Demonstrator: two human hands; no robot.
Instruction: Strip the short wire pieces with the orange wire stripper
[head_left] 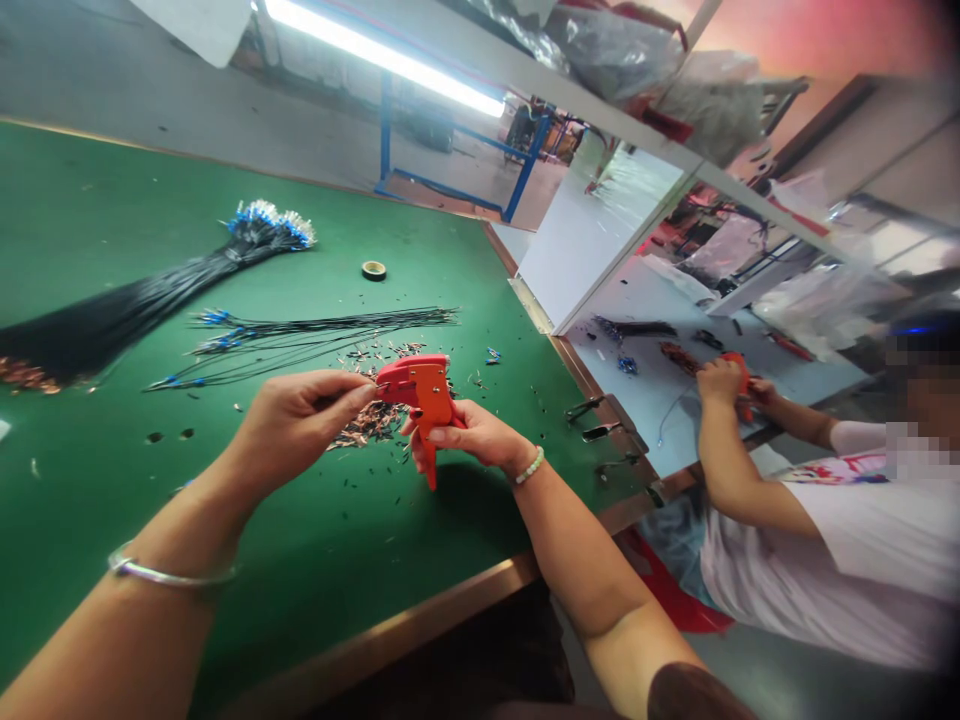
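Observation:
My right hand (472,435) is shut around the grip of an orange hand crimping tool (429,400), held upright above the green table mat (187,520). My left hand (300,420) pinches something thin at the tool's red jaws, apparently a wire end, too fine to see clearly. Just below the hands lies a scattered heap of small copper terminals (367,425). Loose black wires with blue ends (300,335) lie farther out. Beyond them is a large bundle of black wires (150,290), with blue terminals at one end.
A tape roll (373,270) stands on the mat, and metal pliers (592,420) lie at its right edge. To the right, a co-worker's hands (731,385) hold an orange tool (741,385) at a white table (645,380). Plastic bags (622,55) fill an overhead shelf.

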